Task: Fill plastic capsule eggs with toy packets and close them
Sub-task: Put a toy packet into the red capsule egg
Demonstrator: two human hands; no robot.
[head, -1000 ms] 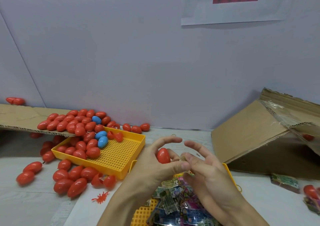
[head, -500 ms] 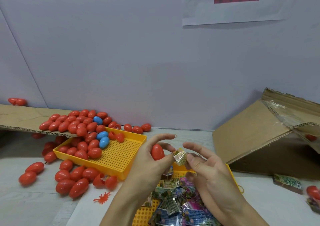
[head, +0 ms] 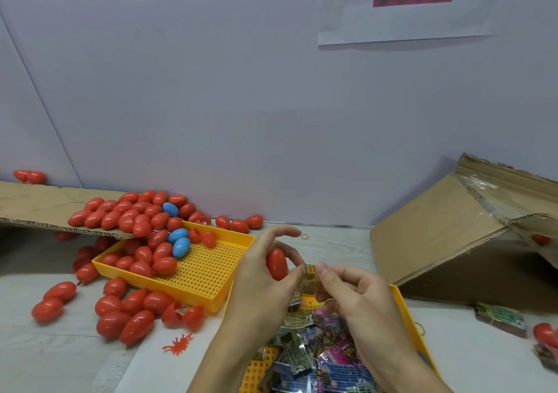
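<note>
Pale wood-grain worktop (head: 36, 359) against plain lavender wall (head: 211, 90) bearing paper notice (head: 407, 24), left hand (head: 265, 284) gripping red capsule egg (head: 276, 264), right hand (head: 353, 290) pinching toy packet (head: 309, 275) beside it, both above yellow packet tray (head: 407, 317)

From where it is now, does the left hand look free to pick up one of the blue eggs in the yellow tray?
Probably not yet: the left hand holds a red egg, though nothing blocks the blue eggs.

A "6+" mark shows on several toy packets (head: 305, 359) heaped in the near yellow tray (head: 407, 317); other print is unreadable.
</note>
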